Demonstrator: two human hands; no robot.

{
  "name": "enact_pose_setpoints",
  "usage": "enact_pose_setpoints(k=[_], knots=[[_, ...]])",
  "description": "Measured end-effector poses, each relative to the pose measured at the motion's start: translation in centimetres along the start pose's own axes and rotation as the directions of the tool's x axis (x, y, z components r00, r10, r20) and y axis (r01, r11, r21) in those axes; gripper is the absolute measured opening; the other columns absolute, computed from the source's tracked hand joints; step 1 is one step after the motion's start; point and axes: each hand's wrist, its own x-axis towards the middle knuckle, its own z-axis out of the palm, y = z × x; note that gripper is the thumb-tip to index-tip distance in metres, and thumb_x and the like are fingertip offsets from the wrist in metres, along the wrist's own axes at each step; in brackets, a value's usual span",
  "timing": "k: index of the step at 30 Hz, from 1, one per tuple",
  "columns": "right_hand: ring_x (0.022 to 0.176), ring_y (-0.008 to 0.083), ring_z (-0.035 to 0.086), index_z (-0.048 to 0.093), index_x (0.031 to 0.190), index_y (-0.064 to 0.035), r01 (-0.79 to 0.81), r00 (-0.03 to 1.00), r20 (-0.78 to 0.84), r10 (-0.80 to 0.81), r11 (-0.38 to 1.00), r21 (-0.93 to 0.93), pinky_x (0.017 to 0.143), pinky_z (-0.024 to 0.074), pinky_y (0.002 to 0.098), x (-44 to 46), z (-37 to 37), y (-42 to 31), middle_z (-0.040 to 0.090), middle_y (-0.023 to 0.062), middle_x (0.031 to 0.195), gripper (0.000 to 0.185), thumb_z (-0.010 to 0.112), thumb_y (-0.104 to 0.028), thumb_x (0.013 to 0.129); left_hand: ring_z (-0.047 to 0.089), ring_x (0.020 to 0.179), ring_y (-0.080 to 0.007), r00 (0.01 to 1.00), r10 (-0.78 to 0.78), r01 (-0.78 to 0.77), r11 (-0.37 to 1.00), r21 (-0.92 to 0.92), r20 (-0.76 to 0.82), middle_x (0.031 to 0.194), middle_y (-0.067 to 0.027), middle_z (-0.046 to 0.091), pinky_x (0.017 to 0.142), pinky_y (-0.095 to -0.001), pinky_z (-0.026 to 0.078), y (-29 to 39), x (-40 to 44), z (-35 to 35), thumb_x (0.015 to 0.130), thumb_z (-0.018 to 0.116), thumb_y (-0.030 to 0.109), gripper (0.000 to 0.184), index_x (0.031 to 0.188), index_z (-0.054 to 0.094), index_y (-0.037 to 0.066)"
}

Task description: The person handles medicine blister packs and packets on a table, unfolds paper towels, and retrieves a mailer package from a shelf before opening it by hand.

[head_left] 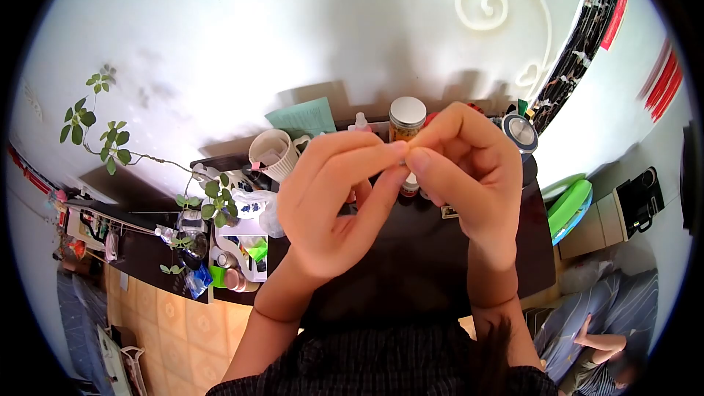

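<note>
Both hands are raised in front of me, above the dark table, with their fingertips meeting. My left hand [330, 202] pinches thumb against forefinger. My right hand [473, 172] is also closed in a pinch, its fingers curled in. Whatever lies between the fingertips is hidden or too small to make out. Just behind the fingertips stands a jar [408, 117] with a silver lid and orange-yellow contents. A small white-and-red bottle [409, 187] shows partly below the fingers.
The dark table [411, 271] stretches below my hands. At its back left are a ribbed white bin [273, 154] and a teal sheet [304, 117]; a round metal-topped container [519, 133] is at right. A leafy plant [116, 143] stands left. Another person [601, 356] is at lower right.
</note>
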Motion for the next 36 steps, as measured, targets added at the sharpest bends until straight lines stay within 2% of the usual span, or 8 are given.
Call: enact_pose_setpoints(k=[3,14,20,23,25,26,32,36], knots=[[0.066,-0.0017,0.050,0.057,0.094,0.0018,-0.057,0.996,-0.067,0.054,0.997,-0.048,0.057,0.0362,0.0150,0.6,0.1,0.4,0.061,-0.0023,0.076,0.004,0.061,-0.001,0.093,0.050,0.054,-0.0078,0.999,-0.048,0.048,0.999,0.019,0.007,0.093,-0.0090,0.065,0.046,-0.0197,0.038,-0.6,0.3,0.3,0.079,0.074,-0.006,0.023,0.100,0.070,0.003],[0.059,0.0045,0.046,0.061,0.097,0.0006,-0.065,0.995,0.034,0.094,0.868,-0.493,0.054,0.0357,0.0212,2.8,-4.9,4.2,0.057,0.0004,0.066,0.015,0.065,-0.011,0.090,0.047,0.052,-0.0069,0.943,-0.253,0.229,0.965,0.130,0.215,0.084,-0.0008,0.064,0.049,-0.0217,0.035,-3.6,-0.3,2.3,0.083,0.074,0.005,0.011,0.091,0.068,0.008],[0.058,0.0037,0.045,0.060,0.111,-0.0005,-0.077,0.995,-0.095,0.035,0.872,-0.483,0.054,0.0340,0.0202,1.5,-5.7,0.6,0.052,-0.0020,0.063,0.022,0.064,-0.010,0.092,0.055,0.054,-0.0174,0.931,-0.144,0.081,0.977,0.196,0.334,0.085,-0.0029,0.064,0.051,-0.0314,0.043,-5.2,-2.0,4.6,0.084,0.070,0.011,0.009,0.091,0.065,0.009],[0.060,0.0017,0.043,0.060,0.115,0.0003,-0.048,0.995,-0.097,0.004,0.887,-0.458,0.054,0.0308,0.0192,0.4,-6.0,-1.6,0.048,-0.0043,0.063,0.024,0.061,-0.003,0.092,0.061,0.061,-0.0239,0.859,-0.090,-0.093,0.941,0.326,0.504,0.082,-0.0038,0.062,0.054,-0.0352,0.046,-5.6,-3.0,4.9,0.088,0.065,0.015,0.007,0.090,0.062,0.009],[0.061,0.0015,0.042,0.060,0.116,0.0010,-0.024,0.993,-0.115,-0.030,0.896,-0.444,0.055,0.0300,0.0192,-0.4,-5.9,-2.6,0.046,-0.0052,0.063,0.025,0.060,-0.001,0.091,0.062,0.065,-0.0265,0.810,-0.134,-0.074,0.942,0.327,0.570,0.081,-0.0048,0.060,0.056,-0.0378,0.048,-5.6,-3.3,5.1,0.089,0.063,0.016,0.008,0.089,0.060,0.009],[0.064,0.0039,0.042,0.057,0.120,0.0058,-0.045,0.992,-0.124,-0.018,0.871,-0.489,0.058,0.0295,0.0190,-0.8,-5.4,-3.3,0.045,-0.0039,0.067,0.031,0.051,-0.001,0.090,0.063,0.067,-0.0278,0.783,-0.156,-0.065,0.942,0.328,0.603,0.080,-0.0053,0.059,0.057,-0.0391,0.049,-5.5,-3.5,5.2,0.089,0.061,0.017,0.008,0.089,0.059,0.009],[0.061,0.0052,0.043,0.062,0.109,0.0080,0.087,0.989,-0.046,-0.143,0.795,-0.601,0.057,0.0296,0.0194,-2.0,-6.2,-4.4,0.046,-0.0022,0.066,0.028,0.050,-0.001,0.085,0.063,0.069,-0.0292,0.628,-0.158,-0.033,0.973,0.229,0.762,0.081,-0.0081,0.057,0.060,-0.0415,0.050,-5.5,-5.5,6.5,0.088,0.062,0.017,0.012,0.086,0.057,0.007],[0.059,0.0051,0.043,0.063,0.105,0.0086,0.091,0.986,-0.047,-0.161,0.753,-0.652,0.056,0.0300,0.0197,-2.8,-6.5,-5.2,0.049,-0.0005,0.065,0.026,0.051,-0.003,0.085,0.062,0.067,-0.0256,0.667,-0.019,-0.103,0.988,0.118,0.745,0.077,-0.0082,0.054,0.057,-0.0379,0.050,-5.0,-9.3,8.5,0.086,0.062,0.015,0.013,0.082,0.055,0.005]])
